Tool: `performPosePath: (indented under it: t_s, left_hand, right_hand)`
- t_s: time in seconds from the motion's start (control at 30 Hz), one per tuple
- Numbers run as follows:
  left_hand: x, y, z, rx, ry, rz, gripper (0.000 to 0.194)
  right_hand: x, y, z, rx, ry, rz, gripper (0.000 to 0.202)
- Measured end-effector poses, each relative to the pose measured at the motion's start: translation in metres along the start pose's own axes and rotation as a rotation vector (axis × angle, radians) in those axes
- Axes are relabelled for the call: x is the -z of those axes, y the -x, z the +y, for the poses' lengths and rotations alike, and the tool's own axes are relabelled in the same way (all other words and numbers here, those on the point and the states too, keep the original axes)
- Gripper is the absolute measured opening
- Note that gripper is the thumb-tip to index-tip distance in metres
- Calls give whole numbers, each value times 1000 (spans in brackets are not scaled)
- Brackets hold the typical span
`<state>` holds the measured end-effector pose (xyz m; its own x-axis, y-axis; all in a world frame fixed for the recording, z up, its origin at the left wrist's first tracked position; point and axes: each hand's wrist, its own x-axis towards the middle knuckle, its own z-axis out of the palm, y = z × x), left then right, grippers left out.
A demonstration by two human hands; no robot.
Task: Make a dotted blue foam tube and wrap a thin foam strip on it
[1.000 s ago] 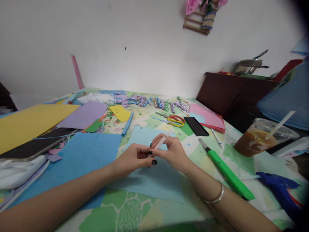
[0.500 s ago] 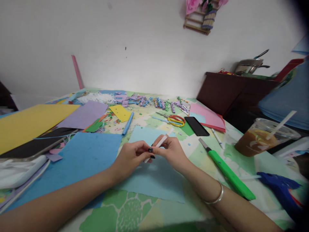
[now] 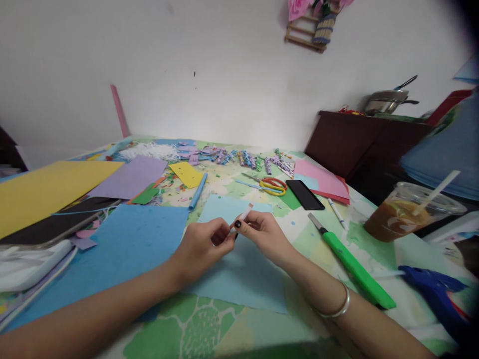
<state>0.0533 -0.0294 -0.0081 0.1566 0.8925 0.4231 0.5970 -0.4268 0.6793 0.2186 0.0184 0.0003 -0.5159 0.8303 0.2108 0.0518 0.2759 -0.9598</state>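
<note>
A thin white paper strip [image 3: 245, 213] slants up to the right between my two hands, over a light blue sheet [image 3: 247, 269]. My right hand [image 3: 262, 230] pinches it between thumb and fingers. At the strip's lower end, the fingertips of my left hand [image 3: 207, 243] are closed together, touching the right fingertips. That lower end is partly hidden by the fingers. To the left, under my left forearm, lies a darker blue sheet [image 3: 138, 239]. A green utility knife [image 3: 355, 269] rests on the tablecloth, right of my right hand.
Scissors [image 3: 271, 186], a black phone [image 3: 305, 194], a pen [image 3: 338, 214] and a blue paper roll [image 3: 198, 191] lie beyond my hands. An iced drink [image 3: 392, 219] and a blue glue gun [image 3: 434, 289] stand and lie right. Curled paper pieces [image 3: 245, 158] line the back.
The white strip has shifted slightly left and down, and less of it shows. My left fingertips have moved to its lower end, and my right fingers have shifted along it.
</note>
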Motion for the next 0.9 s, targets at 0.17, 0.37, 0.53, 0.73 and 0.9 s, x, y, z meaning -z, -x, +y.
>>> performPosePath:
  t_s: [0.17,0.37,0.53,0.73,0.9]
  left_hand:
    - [5,-3,-2,66,121,-26,14]
    - [5,-6,-3,92,340,-182,18]
    - [5,-7,-5,72,365,-236,16]
    - [5,-7,-6,126,396,-256,18]
    - [8,-7,-7,156,472,-307,22]
  right_hand:
    - [6,-1,-5,11,-85,-147,28]
    - [9,-2,-1,-9,-149,-132,21]
    - [12,-3,2,-12,-152,-105,16]
    - [13,-2,-2,-9,-76,-110,9]
    - [15,-3,-3,7,-16,-78,8]
